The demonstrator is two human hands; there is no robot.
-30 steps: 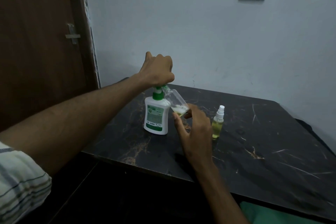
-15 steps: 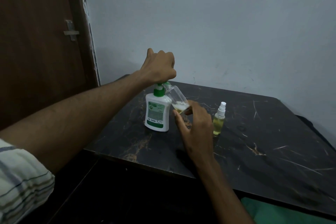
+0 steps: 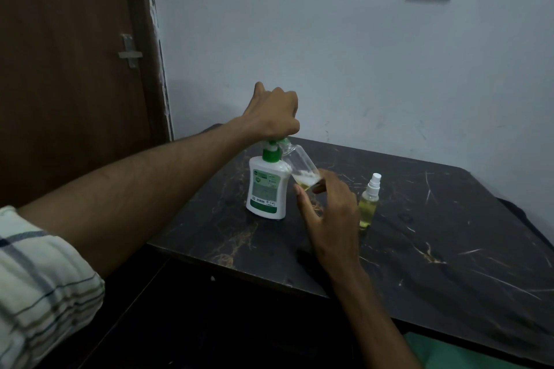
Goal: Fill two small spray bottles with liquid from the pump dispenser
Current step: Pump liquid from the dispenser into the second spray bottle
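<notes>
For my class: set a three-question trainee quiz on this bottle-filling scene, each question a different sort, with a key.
1. True or false: the capped small spray bottle of yellow liquid stands upright on the black marbled table.
2. Which hand tilts the clear uncapped bottle under the spout? A left hand B right hand
3. Fill in: the left hand presses the head of the white, green-collared ____ dispenser.

Key: 1 true; 2 B; 3 pump.

pump dispenser | label print blurred | no text readable
</notes>
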